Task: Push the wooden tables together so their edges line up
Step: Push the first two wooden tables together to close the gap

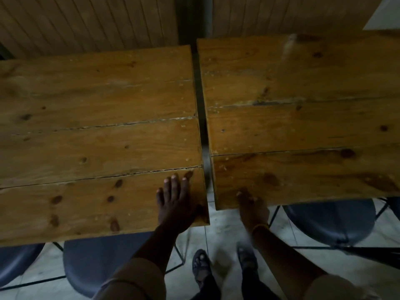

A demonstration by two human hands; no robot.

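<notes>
Plainly the whole move turns on the gap, a dark strip running from 12 to 6 o'clock between the left table and the right table; the tops are apart along its full length, and their near edges are out of step, the left one reaching further toward 6 o'clock. The left hand lies flat on the left table's near corner, fingers spread, with the gap just at its 3 o'clock; the right hand is blurred, seemingly curled over the right table's near edge, so whether it truly clamps the board I cannot tell; the gap lies at its 9 o'clock. Both hands sit equally close to it.
</notes>
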